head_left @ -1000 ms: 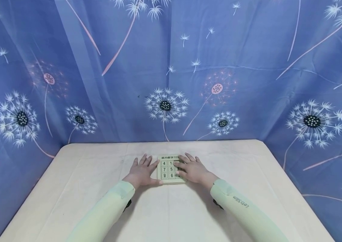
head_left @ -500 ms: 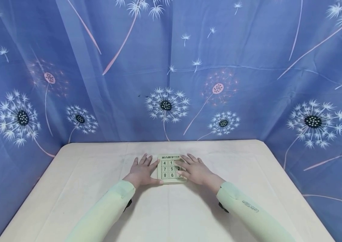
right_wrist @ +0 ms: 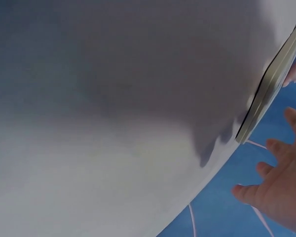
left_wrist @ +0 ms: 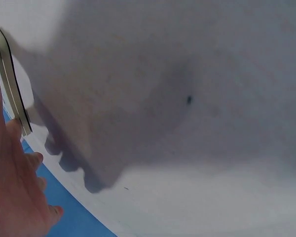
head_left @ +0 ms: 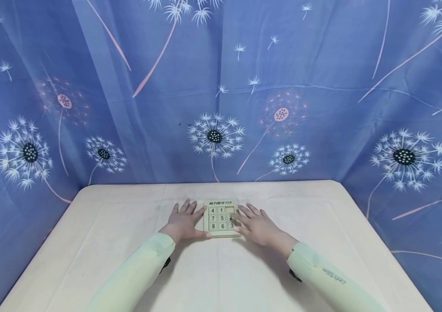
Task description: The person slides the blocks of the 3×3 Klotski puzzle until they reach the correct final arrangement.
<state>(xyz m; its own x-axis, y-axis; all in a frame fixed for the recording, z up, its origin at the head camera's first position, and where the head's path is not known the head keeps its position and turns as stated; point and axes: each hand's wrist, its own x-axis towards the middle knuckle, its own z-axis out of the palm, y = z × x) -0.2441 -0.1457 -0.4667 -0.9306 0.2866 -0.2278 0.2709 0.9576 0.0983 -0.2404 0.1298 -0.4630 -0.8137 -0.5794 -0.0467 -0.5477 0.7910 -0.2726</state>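
Note:
A pale green sliding number puzzle [head_left: 222, 232] lies flat on the table, its tiles in a three-by-three grid. The upper right cell holds no tile. My left hand [head_left: 183, 222] lies at its left side, fingers spread, with the index fingertip at the left edge and the thumb at the near left corner. My right hand [head_left: 259, 226] is at the right side, fingers spread and fairly straight, fingertips reaching the right rim beside the 2 and 3 tiles. From the right wrist view, the puzzle's side [right_wrist: 269, 89] appears apart from my right fingers. The left wrist view shows its edge [left_wrist: 12, 81] beside my thumb.
The table [head_left: 127, 242] has a cream cover. A blue curtain [head_left: 158, 130] with dandelion prints hangs behind it and on both sides. Dark wrist straps show under both pale green sleeves [head_left: 139, 273].
My right hand has drawn back to the right, off the tiles, uncovering the vacant upper right cell and the 2 and 3 tiles. My left hand and the puzzle have stayed in place.

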